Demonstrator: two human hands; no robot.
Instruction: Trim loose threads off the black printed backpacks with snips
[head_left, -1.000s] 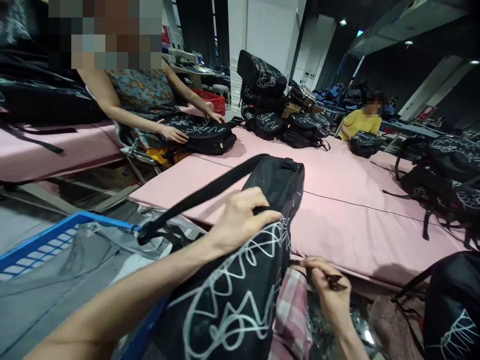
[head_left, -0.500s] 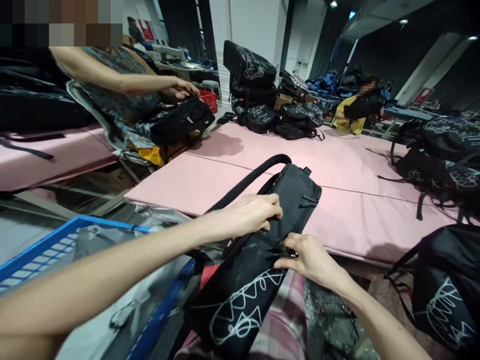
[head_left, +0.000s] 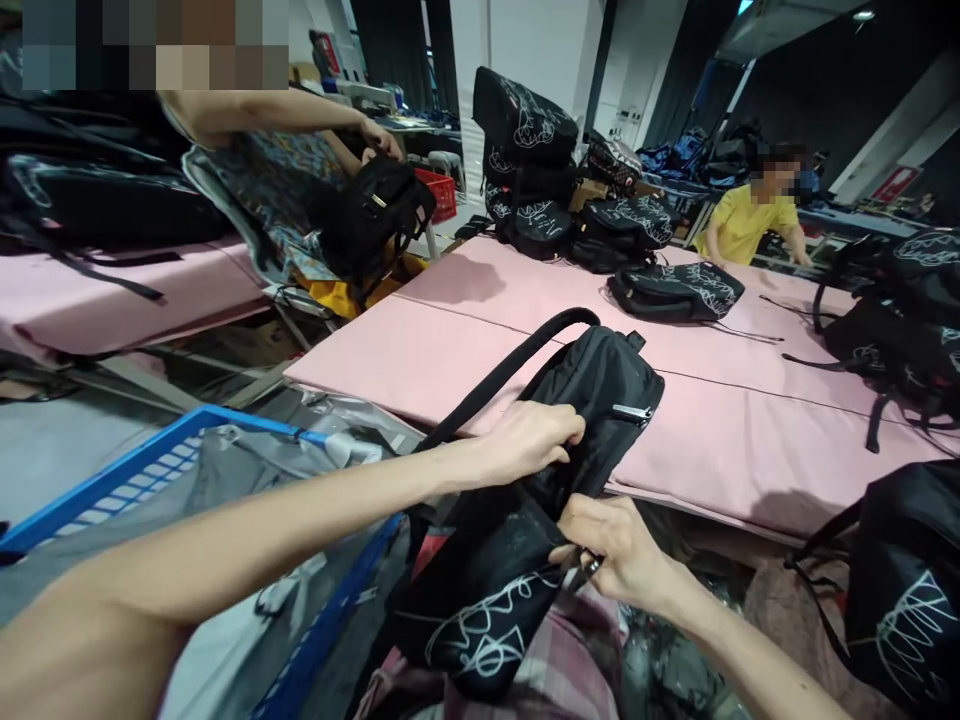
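A black backpack point(head_left: 495, 560) with a white scribble print lies across my lap, its upper end resting on the pink table edge. My left hand point(head_left: 536, 440) is closed on the fabric near the middle of the bag. Lower and to the right, my right hand point(head_left: 615, 545) pinches the edge of a pocket on the bag's side. A small dark, shiny object point(head_left: 592, 565) shows at its fingers; its kind I cannot make out. One shoulder strap point(head_left: 510, 365) arches up on the left, and a silvery zip pull point(head_left: 634, 412) shows near the upper end.
The pink table point(head_left: 390, 345) stretches ahead. More printed backpacks point(head_left: 675, 292) lie on it, with a stack point(head_left: 525, 130) behind. On my left is a blue crate point(head_left: 112, 480) with grey material. Another backpack point(head_left: 900, 590) sits at right. Two co-workers are across and left.
My right hand has curled tighter on the pocket edge. Across the table, the co-worker in yellow has set down a backpack. The co-worker at left has turned their bag. My view has shifted slightly left.
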